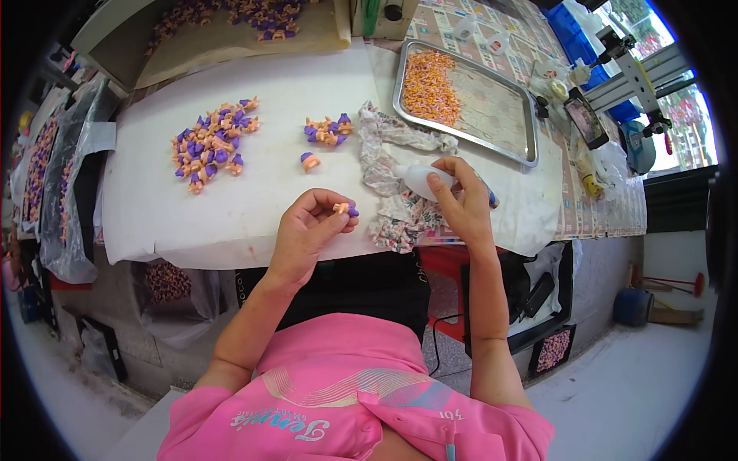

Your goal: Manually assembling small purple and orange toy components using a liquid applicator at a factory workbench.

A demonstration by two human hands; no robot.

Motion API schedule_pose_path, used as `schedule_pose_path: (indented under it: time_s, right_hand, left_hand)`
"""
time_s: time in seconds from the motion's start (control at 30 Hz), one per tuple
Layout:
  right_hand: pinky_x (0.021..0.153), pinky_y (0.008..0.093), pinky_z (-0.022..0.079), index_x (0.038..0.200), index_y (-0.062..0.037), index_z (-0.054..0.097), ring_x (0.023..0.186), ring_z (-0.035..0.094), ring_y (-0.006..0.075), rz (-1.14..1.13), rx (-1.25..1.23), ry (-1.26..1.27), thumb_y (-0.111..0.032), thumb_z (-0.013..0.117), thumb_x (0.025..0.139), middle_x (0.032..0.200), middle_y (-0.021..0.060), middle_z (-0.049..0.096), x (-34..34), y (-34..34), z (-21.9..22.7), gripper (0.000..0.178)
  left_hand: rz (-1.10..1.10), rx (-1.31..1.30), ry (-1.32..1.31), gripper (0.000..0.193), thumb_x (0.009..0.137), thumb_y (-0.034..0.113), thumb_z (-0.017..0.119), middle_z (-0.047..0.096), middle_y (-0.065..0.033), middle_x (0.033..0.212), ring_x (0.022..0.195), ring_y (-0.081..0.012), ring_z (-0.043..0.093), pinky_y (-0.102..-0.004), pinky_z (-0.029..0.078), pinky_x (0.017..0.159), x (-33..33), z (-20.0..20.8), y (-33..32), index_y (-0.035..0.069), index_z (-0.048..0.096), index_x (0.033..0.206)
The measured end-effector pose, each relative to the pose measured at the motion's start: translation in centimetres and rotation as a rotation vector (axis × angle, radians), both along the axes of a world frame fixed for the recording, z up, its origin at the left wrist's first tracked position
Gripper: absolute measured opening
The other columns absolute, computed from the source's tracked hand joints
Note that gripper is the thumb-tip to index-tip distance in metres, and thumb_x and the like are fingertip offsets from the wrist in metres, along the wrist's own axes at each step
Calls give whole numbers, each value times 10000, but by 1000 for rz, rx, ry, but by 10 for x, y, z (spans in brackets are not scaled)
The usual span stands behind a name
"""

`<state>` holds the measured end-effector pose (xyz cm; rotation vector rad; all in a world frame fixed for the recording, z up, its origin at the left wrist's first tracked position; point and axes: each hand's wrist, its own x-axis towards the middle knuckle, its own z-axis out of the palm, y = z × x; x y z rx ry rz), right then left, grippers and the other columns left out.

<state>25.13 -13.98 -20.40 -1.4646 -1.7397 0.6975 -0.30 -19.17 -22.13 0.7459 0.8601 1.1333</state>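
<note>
Pinched between the thumb and fingers of my left hand (301,237) is a small peach-and-purple plastic piece (347,209), held just above the table's near edge. My right hand (467,206) grips a whitish squeeze bottle (420,181), which lies tilted with its narrow end toward the left, over a crumpled floral cloth (378,163). Beyond my left hand, a single peach-and-purple piece (310,162) rests on the white sheet. A small cluster of similar pieces (328,131) is behind it, and a larger pile (211,146) spreads to the left.
At the back right lies a metal tray (496,115) partly covered with tiny orange-and-pink parts. A box (231,65) with more purple-and-peach pieces stands at the back left. On the right, a phone (586,119) is mounted on a metal frame. Small bottles (497,42) stand beyond the tray.
</note>
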Motion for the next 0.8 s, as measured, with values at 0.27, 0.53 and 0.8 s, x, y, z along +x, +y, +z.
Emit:
schedule_pose_path:
  time_s: [0.27,0.53,0.8]
  right_hand:
    - [727,291,468,1010,-46,679,858,595,159,110,82,-123,-178,669,862,936,67,670,16,44,18,199]
    - [736,384,483,943,-68,712,792,615,262,11,367,-411,-102,679,791,882,115,664,15,122,27,159]
    - [732,350,486,894,-39,697,800,624,241,-18,236,-380,-88,673,791,855,130,663,3,135,24,116]
  left_hand:
    - [18,2,-8,169,894,38,629,626,-78,986,879,-142,632,-285,521,837,5,10,3,-5,567,1045]
    - [-7,12,-21,174,902,46,625,624,-77,1044,890,-134,629,-276,524,840,2,13,2,16,563,1062]
    - [-10,12,-33,189,894,46,633,618,-80,1042,897,-143,628,-284,522,853,-7,19,-1,14,560,1066]
